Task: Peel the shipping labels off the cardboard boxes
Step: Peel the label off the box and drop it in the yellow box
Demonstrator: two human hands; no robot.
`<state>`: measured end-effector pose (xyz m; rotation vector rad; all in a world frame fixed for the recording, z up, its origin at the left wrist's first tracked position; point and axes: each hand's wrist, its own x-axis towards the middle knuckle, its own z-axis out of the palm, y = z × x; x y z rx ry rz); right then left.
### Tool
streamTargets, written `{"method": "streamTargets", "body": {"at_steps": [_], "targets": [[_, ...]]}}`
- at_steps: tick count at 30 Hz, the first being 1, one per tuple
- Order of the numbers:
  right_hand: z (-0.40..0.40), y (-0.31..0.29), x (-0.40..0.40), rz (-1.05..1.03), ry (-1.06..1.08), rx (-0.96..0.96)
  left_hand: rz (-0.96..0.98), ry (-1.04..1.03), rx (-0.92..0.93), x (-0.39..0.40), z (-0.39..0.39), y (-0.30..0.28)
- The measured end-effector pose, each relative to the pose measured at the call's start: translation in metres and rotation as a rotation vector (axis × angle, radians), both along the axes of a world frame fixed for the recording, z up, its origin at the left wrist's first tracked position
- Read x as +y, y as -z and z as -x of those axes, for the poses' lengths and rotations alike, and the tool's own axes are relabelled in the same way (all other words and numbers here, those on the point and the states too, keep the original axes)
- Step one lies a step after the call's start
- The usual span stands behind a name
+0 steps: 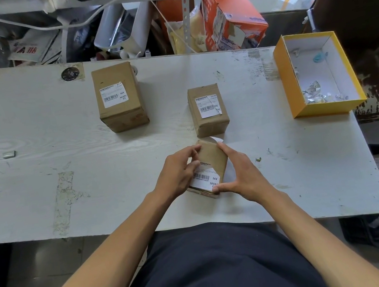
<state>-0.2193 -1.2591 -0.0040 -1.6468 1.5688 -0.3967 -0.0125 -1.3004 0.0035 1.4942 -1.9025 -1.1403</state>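
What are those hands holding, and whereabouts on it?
A small cardboard box: the right hand grips its right side and near corner, the left hand its left edge at the label.

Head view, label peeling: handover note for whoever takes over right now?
Left hand: fingers at the upper left edge of the label on the near box, working it loose.
Right hand: grips that box, holding it tilted on the table.
Middle box: label on, one corner lifting.
Far box: label untouched.
Yellow tray at right holds paper scraps.
Done: no label on these three boxes fully off.
Left: finish the near box, then the other two.
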Motion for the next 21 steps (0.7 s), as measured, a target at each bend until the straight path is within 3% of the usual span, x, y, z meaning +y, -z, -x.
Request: {"method": "streamTargets", "body": {"at_steps": [21], "targets": [[0.0000,-0.0008,-0.0003,0.000,0.004,-0.007,-0.002,0.003,-0.012,-0.0009,0.0008,-0.0002]]}}
